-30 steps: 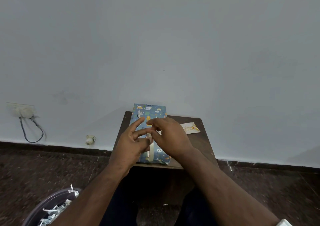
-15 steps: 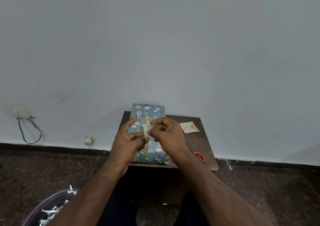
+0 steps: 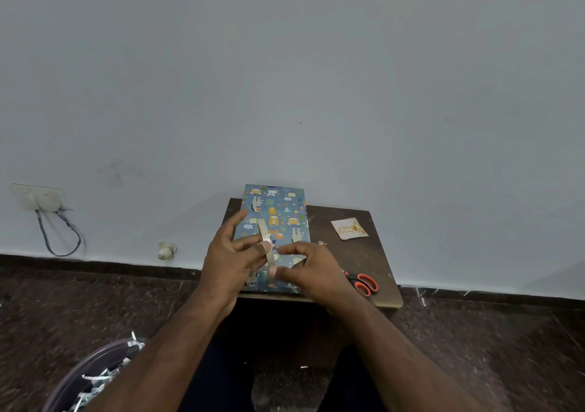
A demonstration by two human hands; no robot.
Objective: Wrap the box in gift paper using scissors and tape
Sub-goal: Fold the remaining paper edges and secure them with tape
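A box wrapped in blue animal-print gift paper (image 3: 278, 212) lies lengthwise on a small dark brown table (image 3: 354, 256). Above its near half my left hand (image 3: 229, 259) holds a pale roll of tape (image 3: 265, 244) edge-on, fingers curled round it. My right hand (image 3: 311, 271) pinches the tape's loose end near the bottom of the roll, just to the right of my left hand. Red-handled scissors (image 3: 364, 283) lie on the table to the right of my right wrist.
A small "Happy Birthday" card (image 3: 349, 228) lies at the table's back right. The table stands against a pale wall. A bin with paper scraps (image 3: 91, 380) sits on the dark floor at the lower left. A wall socket with a cable (image 3: 44, 199) is far left.
My right hand has drawn back toward me and slightly right, away from my left hand, uncovering the scissors. The roll of tape now shows edge-on between the hands.
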